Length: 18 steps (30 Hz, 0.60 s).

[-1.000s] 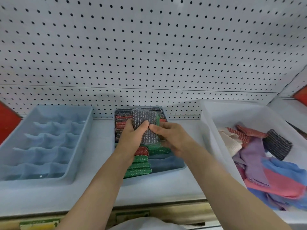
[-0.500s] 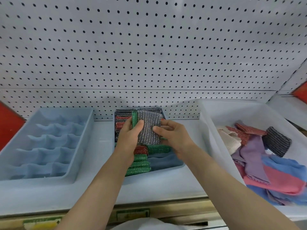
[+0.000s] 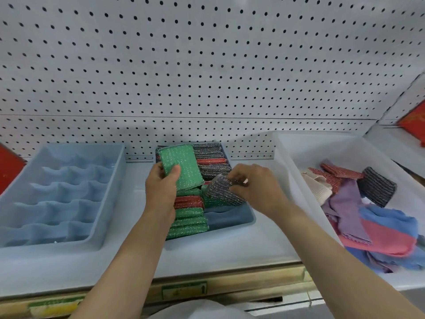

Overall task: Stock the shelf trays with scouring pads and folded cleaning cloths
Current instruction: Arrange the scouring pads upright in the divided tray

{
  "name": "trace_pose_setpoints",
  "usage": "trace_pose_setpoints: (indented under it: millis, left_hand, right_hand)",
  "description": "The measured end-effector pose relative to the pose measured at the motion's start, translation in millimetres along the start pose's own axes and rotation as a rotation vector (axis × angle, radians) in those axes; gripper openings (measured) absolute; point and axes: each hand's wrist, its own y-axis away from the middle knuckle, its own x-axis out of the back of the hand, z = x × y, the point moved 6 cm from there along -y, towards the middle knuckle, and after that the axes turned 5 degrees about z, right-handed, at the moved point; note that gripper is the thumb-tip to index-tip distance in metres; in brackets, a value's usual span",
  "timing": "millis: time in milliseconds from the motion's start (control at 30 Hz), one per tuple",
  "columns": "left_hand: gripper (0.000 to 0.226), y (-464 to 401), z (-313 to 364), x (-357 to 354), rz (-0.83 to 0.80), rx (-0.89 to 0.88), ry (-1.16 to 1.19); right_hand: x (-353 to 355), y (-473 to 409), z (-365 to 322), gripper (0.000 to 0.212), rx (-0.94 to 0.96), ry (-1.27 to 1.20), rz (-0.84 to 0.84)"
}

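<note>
A blue divided tray [image 3: 249, 218] in the middle of the shelf holds rows of green, red and grey scouring pads standing on edge. My left hand [image 3: 161, 192] grips a green scouring pad [image 3: 181, 166] and holds it above the tray's left column. My right hand [image 3: 255, 187] pinches a grey scouring pad [image 3: 222, 192], tilted, low over the tray's right column. The tray's front right compartment shows bare blue.
A second blue divided tray [image 3: 57, 199] with nothing in it sits at the left. A white bin [image 3: 289, 162] at the right holds loose cloths in blue, pink and purple plus several pads. White pegboard backs the shelf. A price rail runs along the shelf's front edge.
Both hands held the grey pad together over the tray. Now they have parted: the left lifts a green pad, the right has carried the grey pad down to the right.
</note>
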Motion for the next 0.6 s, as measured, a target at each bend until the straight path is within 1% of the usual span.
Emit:
trace_pose_setpoints:
  millis: [67, 133, 200, 267, 300, 367, 400, 433, 467, 500, 533, 567, 600]
  left_hand:
    - [0.011, 2.7, -0.9, -3.1, -0.03, -0.011, -0.003]
    - [0.013, 5.8, 0.3, -3.3, -0.044, -0.025, -0.005]
    - [0.014, 6.9, 3.6, -1.2, -0.045, -0.051, -0.012]
    - [0.014, 8.7, 6.0, -0.2, -0.049, -0.059, -0.014]
    - [0.014, 9.9, 6.6, -0.1, -0.055, -0.058, -0.014]
    - [0.016, 11.2, 6.5, -0.7, -0.077, -0.057, -0.018]
    - [0.016, 11.5, 6.8, -1.4, -0.086, -0.059, -0.027]
    - [0.016, 12.8, 8.1, -2.2, -0.097, -0.062, -0.032]
    - [0.017, 13.0, 8.7, -2.9, -0.107, -0.07, -0.043]
    - [0.017, 13.9, 9.2, -4.4, -0.124, -0.075, -0.053]
    - [0.017, 15.3, 9.5, -6.7, -0.149, -0.082, -0.065]
    - [0.018, 16.4, 8.8, -10.2, -0.187, -0.086, -0.075]
    - [0.018, 19.0, 8.1, -14.6, -0.233, -0.093, -0.094]
  right_hand:
    - [-14.3, 2.6, -11.1, 0.027, 0.147, 0.151, 0.012]
    - [-23.1, 3.7, -19.3, 0.03, 0.286, 0.22, 0.082]
    - [-27.1, 3.9, -20.4, 0.032, 0.312, 0.199, 0.138]
    - [-36.6, 4.5, -18.8, 0.032, 0.317, 0.195, 0.141]
    - [-43.7, 6.1, -17.3, 0.033, 0.333, 0.207, 0.119]
    - [-57.7, 9.1, -12.0, 0.029, 0.319, 0.202, 0.021]
    - [-57.4, 8.8, -7.3, 0.024, 0.26, 0.159, -0.002]
    - [-51.3, 6.8, -2.6, 0.018, 0.153, 0.065, 0.001]
    - [-41.7, 4.2, 0.9, 0.013, 0.006, -0.097, 0.029]
    - [-32.4, 2.7, 2.6, 0.011, -0.148, -0.319, 0.065]
    - [-27.6, 1.9, 3.1, 0.013, -0.291, -0.559, 0.074]
    - [-29.3, 0.5, 2.0, 0.018, -0.396, -0.756, 0.033]
    - [-33.3, -0.6, -2.5, 0.024, -0.458, -0.884, -0.047]
